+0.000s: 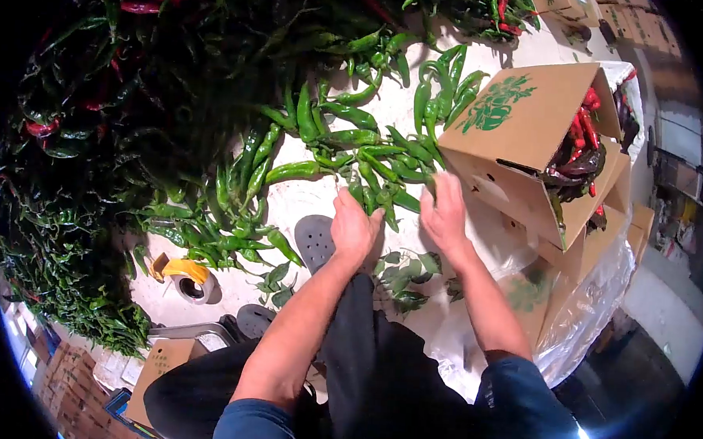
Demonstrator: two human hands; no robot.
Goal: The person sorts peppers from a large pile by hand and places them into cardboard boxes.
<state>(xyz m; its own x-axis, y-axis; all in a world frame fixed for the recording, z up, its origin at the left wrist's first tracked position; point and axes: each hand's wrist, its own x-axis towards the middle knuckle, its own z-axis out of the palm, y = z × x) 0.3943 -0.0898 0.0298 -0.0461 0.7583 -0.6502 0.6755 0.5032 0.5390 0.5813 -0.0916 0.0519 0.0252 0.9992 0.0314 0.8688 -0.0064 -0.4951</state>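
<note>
Long green chili peppers (370, 159) lie spread on the pale floor in front of me. My left hand (355, 229) is at the near edge of this spread, its fingers closed on a green pepper (356, 191) by its stem end. To its right, my right hand (444, 214) hovers beside the peppers, close to the carton's lower left corner. Its fingers are curled and slightly blurred, and what they may hold is hidden. Loose green leaves (408, 277) lie on the floor between my forearms.
A big heap of dark green and red peppers (136, 116) fills the left. At right, a cardboard carton (496, 147) lies tilted with red peppers (582, 139) at its opening, beside clear plastic (591, 308). A tape roll (192, 283) sits near my grey clog (313, 237).
</note>
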